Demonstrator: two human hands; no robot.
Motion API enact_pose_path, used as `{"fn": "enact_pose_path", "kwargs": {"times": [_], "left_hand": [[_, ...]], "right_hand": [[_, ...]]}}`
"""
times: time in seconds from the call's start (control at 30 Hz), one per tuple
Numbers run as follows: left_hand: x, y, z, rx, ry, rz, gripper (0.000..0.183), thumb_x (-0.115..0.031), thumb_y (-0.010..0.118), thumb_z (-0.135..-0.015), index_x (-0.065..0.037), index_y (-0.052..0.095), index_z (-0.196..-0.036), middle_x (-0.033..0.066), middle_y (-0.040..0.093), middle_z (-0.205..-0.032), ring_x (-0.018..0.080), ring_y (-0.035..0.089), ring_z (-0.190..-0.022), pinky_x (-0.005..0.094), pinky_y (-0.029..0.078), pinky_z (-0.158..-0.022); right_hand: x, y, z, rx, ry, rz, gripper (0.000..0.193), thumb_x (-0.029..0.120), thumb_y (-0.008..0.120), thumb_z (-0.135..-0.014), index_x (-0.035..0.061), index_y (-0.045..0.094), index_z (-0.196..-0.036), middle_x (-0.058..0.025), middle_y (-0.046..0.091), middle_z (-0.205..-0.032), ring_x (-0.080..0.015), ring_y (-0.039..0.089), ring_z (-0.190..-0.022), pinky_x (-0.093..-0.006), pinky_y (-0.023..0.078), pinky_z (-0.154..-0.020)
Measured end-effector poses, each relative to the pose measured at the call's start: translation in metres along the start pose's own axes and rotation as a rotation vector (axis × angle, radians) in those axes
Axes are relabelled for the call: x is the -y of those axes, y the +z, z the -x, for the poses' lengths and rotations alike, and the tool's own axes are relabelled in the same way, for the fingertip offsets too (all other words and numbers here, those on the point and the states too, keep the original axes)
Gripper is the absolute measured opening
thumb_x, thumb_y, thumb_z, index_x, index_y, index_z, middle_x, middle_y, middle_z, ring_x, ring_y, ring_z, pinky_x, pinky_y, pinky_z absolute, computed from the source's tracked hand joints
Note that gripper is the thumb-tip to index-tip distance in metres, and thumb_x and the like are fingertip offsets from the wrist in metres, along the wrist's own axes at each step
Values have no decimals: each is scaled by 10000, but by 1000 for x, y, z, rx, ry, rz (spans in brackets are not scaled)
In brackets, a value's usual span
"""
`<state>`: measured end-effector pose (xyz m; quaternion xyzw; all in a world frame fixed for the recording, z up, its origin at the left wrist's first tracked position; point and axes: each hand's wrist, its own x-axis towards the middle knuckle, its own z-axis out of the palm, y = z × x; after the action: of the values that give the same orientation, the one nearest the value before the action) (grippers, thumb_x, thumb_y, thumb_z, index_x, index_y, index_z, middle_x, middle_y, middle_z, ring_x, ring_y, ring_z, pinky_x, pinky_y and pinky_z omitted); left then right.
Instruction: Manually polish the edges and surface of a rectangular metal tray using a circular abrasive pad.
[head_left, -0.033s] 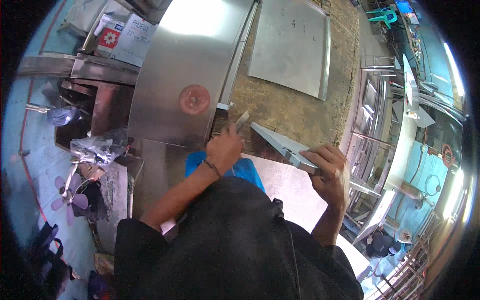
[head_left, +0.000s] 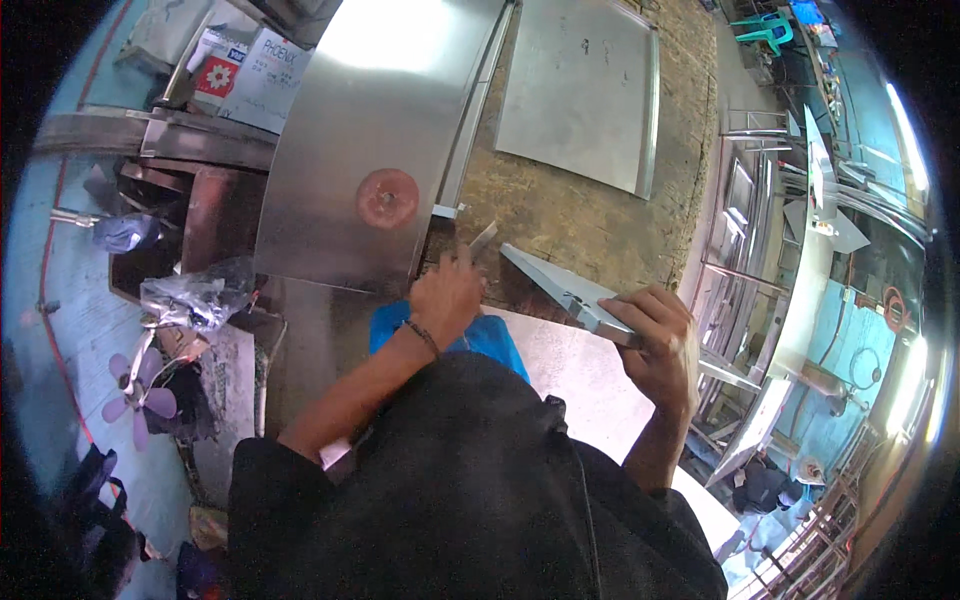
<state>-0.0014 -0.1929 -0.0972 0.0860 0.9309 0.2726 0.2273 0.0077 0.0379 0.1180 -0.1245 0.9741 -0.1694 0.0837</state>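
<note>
My right hand [head_left: 660,345] grips the wide end of a tapered grey sheet-metal piece [head_left: 550,280], fingers on top and thumb beneath. Its narrow end points away to the left, over the near edge of the worn wooden table [head_left: 580,225]. In my left hand [head_left: 447,300], closed, is a short flat pale strip [head_left: 484,240] that sticks out past the fingers; its exact kind I cannot make out. A small gap lies between the strip and the tapered piece's tip.
Left of the hands lies a large shiny metal sheet [head_left: 350,120] with a round reddish disc [head_left: 388,198] on it. A smaller metal panel [head_left: 575,95] rests farther back. Blue plastic [head_left: 495,340] shows below my left hand. Metal frames [head_left: 740,215] stand to the right.
</note>
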Motion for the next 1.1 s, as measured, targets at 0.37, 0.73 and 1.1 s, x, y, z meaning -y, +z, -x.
{"fn": "enact_pose_path", "kwargs": {"times": [0.37,0.73,1.1], "left_hand": [[-53,-100,28,-228,613,557,168,-85,692,-953,-49,655,-1112,153,688,-1026,330,723,-909,431,589,-752],[-66,-97,24,-141,568,621,205,-134,701,-959,-37,643,-1129,164,688,-1005,350,723,-873,436,587,-723],[-50,-75,12,-191,477,471,244,-197,721,-946,-49,618,-1110,159,671,-996,354,724,-887,457,584,-742]], "right_hand": [[-1,2,1,-12,2,6,352,27,756,-665,81,778,-1012,-70,743,-945,-279,683,-874,-418,554,-769],[-2,2,-1,-19,10,0,317,39,761,-672,88,772,-985,-64,740,-930,-276,688,-861,-411,555,-755],[-3,-3,-7,-17,2,-6,301,41,751,-677,75,773,-976,-74,741,-920,-276,691,-850,-409,558,-729]]}}
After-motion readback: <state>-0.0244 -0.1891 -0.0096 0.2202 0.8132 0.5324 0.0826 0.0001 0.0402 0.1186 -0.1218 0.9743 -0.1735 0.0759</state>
